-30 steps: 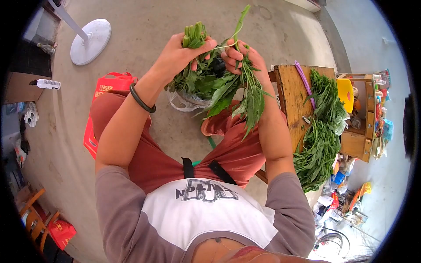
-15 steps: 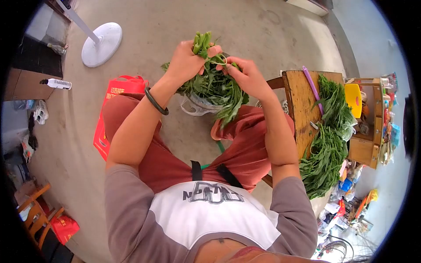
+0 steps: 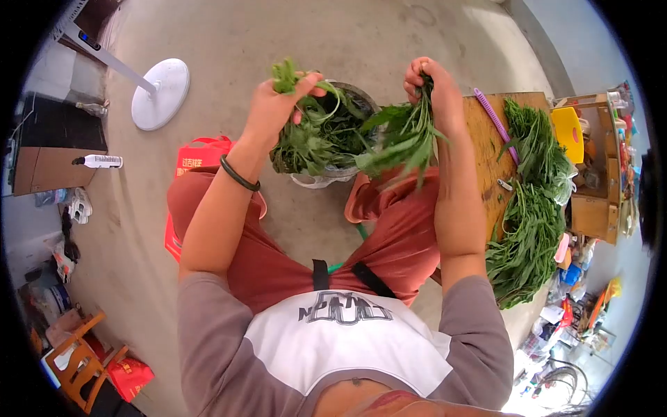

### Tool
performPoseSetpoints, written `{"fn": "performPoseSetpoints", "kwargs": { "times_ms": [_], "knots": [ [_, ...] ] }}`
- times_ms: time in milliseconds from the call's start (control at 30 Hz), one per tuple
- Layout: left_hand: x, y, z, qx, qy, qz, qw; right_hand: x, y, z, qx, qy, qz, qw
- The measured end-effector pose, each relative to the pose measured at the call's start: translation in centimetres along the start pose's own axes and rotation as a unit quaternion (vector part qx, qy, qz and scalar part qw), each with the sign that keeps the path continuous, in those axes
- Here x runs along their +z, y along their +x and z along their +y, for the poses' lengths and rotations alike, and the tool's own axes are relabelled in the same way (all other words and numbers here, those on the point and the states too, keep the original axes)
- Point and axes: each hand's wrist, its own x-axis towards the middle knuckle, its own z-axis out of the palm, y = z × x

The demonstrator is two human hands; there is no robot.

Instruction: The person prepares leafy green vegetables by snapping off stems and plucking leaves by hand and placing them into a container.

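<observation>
A concrete floor fills most of the view, and on it a seated person in red trousers is seen from above. To the right, a wooden surface is laid with a long heap of leafy green stalks, beside which a purple comb rests near the far edge. Beyond it, a small wooden shelf unit is crowded with assorted items, a yellow one among them. On the floor to the left, a white fan base, a red bag and a white bottle are seen. Between the knees, a round bucket lined with a plastic bag is set on the floor and is filled with loose greens. Above it, a bunch of greens is gripped by the left hand, its grip closed around the stems with cut ends showing above the fist. A smaller sprig is held apart to the right in the closed grip of the right hand, its leaves hanging down. A dark bangle is worn on the left wrist.
</observation>
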Motion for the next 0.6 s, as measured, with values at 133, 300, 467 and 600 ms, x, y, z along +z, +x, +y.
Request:
{"fn": "performPoseSetpoints", "kwargs": {
  "times_ms": [133, 300, 467, 600],
  "knots": [
    [0.5, 0.6, -1.8, -0.058, 0.056, -0.148, 0.986, 4.0, -2.0, 0.0, -0.049, -0.194, 0.095, 0.975],
    [1.4, 0.1, -1.0, -0.106, 0.003, -0.183, 0.977, 4.0, -1.7, 1.5, -0.091, -0.345, -0.016, 0.934],
    [1.3, 0.4, -1.1, -0.132, -0.059, -0.233, 0.962, 6.0, -2.1, 3.2, -0.109, -0.392, -0.097, 0.908],
    [1.6, 0.0, -0.9, -0.165, -0.064, -0.241, 0.954, 7.3, -2.1, 4.6, -0.118, -0.303, -0.124, 0.937]
  ]
}}
